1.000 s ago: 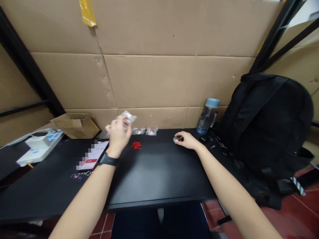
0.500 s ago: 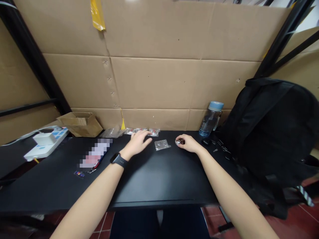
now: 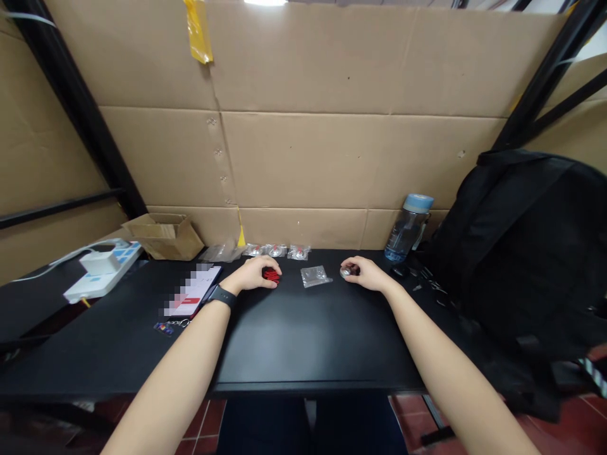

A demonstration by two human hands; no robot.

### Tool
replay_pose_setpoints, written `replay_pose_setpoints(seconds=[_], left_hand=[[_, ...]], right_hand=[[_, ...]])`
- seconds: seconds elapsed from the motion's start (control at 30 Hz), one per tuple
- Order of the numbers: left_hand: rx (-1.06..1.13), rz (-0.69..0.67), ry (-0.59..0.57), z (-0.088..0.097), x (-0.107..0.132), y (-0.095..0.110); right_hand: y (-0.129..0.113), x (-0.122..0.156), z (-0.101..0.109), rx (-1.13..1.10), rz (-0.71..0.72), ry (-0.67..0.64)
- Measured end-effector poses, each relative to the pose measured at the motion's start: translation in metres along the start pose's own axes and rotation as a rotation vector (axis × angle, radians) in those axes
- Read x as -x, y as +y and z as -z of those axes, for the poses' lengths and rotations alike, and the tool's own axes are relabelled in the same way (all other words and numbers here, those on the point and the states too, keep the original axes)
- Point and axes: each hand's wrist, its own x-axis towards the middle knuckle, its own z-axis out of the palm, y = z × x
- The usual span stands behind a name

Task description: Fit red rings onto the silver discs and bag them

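My left hand (image 3: 253, 274) rests on the black desk (image 3: 294, 328) with its fingers curled over a small red cord bundle (image 3: 272, 275). A black watch sits on that wrist. My right hand (image 3: 364, 273) is closed on a small round metal piece (image 3: 345, 272) further right on the desk. Between the two hands lies a clear plastic packet (image 3: 315, 276), touched by neither hand. Three small sealed packets (image 3: 277, 251) with red and silver contents lie in a row at the desk's back edge.
A phone (image 3: 192, 293) with a keyring lies left of my left hand. An open cardboard box (image 3: 164, 235) and a white power strip (image 3: 102, 270) sit far left. A blue-capped water bottle (image 3: 408, 227) and a black backpack (image 3: 521, 253) stand right. Cardboard sheets form the back wall.
My left hand held a clear packet up, dropped it on the desk between the hands, then came down onto the red cord bundle. My right hand stayed put.
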Motion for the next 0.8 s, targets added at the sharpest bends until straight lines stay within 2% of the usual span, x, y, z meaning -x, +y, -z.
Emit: replay_pose_setpoints(seconds=[0.17, 0.33, 0.43, 0.53, 0.67, 0.8], left_hand=[[-0.094, 0.057, -0.031, 0.001, 0.0, 0.009], [-0.163, 0.031, 0.011, -0.004, -0.002, 0.02], [-0.156, 0.041, 0.111, -0.006, -0.005, 0.03], [-0.056, 0.041, 0.201, -0.008, -0.008, 0.044], [0.058, 0.002, 0.248, -0.015, -0.012, 0.059], [0.095, -0.006, 0.268, -0.025, -0.016, 0.064]], right_hand=[[0.005, 0.0, 0.0, -0.025, 0.027, 0.011], [0.002, 0.0, 0.005, -0.04, 0.039, 0.037], [-0.007, 0.0, 0.008, -0.063, 0.073, 0.075], [-0.019, -0.001, 0.007, -0.127, 0.109, 0.119], [-0.037, -0.001, 0.001, -0.263, 0.146, 0.148], [-0.054, 0.001, -0.006, -0.31, 0.19, 0.132]])
